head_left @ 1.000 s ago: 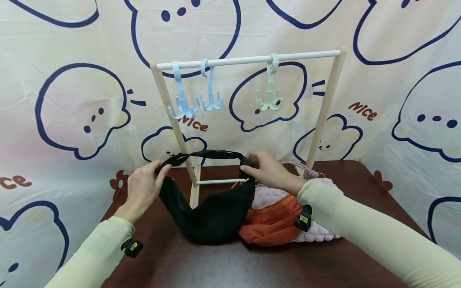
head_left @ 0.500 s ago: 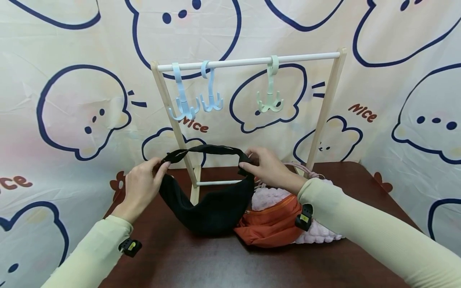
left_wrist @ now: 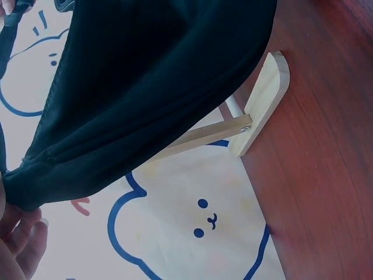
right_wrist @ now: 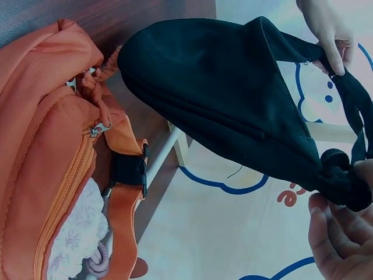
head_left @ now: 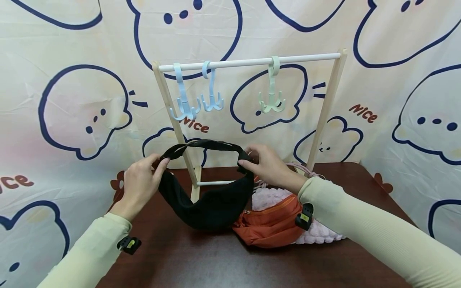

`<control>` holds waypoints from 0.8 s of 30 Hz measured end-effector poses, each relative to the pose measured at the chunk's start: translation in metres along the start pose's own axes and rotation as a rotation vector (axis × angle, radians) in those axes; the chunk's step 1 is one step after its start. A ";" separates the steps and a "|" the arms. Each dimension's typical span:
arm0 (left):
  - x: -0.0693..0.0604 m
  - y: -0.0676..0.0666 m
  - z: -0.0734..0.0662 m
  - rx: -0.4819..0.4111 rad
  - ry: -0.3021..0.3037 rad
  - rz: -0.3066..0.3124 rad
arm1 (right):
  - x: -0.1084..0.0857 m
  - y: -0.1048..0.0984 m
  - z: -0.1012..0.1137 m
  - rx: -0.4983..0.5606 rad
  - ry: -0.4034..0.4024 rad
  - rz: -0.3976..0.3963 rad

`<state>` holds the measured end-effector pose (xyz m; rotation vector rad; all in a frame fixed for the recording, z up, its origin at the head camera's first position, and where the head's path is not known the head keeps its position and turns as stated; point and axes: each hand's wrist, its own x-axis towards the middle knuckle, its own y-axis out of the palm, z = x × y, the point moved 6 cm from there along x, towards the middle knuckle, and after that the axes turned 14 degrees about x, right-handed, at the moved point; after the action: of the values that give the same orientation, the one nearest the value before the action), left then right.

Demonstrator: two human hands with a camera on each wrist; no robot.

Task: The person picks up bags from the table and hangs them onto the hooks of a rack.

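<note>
A black cloth shoulder bag (head_left: 212, 206) hangs between my two hands, its strap (head_left: 212, 145) arched above its opening. With thumb and fingers my left hand (head_left: 138, 186) pinches the strap's left end; my right hand (head_left: 268, 166) pinches its right end. In the right wrist view the bag (right_wrist: 215, 87) looks limp, with the strap bunched at the right fingers. From the left wrist the bag (left_wrist: 157, 87) covers much of the view, and only some fingertips show. Behind it stands a rack with a white top rail (head_left: 248, 62). Two blue hooks (head_left: 184, 96) and a green hook (head_left: 271, 90) hang there.
An orange waist bag (head_left: 270, 224) lies on the dark brown table (head_left: 187, 260), right of the black bag. Under and behind it is a fluffy pale lilac bag (head_left: 320, 236). A printed cloth (head_left: 90, 180) surrounds the table at the back and sides.
Both hands have raised the black bag a little, so its bottom sits higher above the table. The orange bag has shifted slightly. The hooks hang as before.
</note>
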<state>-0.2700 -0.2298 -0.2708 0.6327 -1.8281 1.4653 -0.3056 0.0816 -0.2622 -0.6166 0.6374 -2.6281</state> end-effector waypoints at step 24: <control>0.006 -0.011 -0.002 -0.026 -0.008 -0.042 | 0.003 0.000 0.017 0.024 -0.088 -0.059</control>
<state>-0.2650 -0.2298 -0.2586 0.6610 -1.8268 1.4114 -0.2997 0.0749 -0.2476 -0.7502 0.5685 -2.6420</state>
